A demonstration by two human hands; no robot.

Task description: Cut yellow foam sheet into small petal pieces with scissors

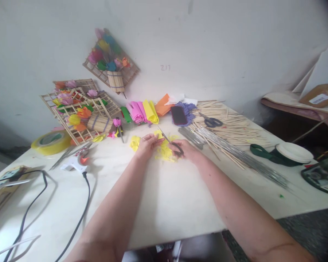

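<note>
My left hand (pixel 148 144) pinches a small piece of yellow crepe paper (pixel 159 134) above the table's middle. In my right hand (pixel 184 148) is a pair of dark-handled scissors (pixel 165 137), its blades pointing up and left towards that paper. Whether the blades touch the paper is too blurred to tell. Loose yellow paper scraps (pixel 165 154) lie beneath and between both hands. Just left of my left hand sits a little pile of yellow cut pieces (pixel 135 143).
Behind my hands are rolled crepe papers (pixel 138 111), a phone (pixel 178 115) and purple string (pixel 190 109). Thin sticks (pixel 232 123), second scissors (pixel 213 122) and metal wires (pixel 235 153) lie right. Leftward are a glue gun (pixel 76 162), yellow tape (pixel 51 142) and bamboo flower frames (pixel 82 109).
</note>
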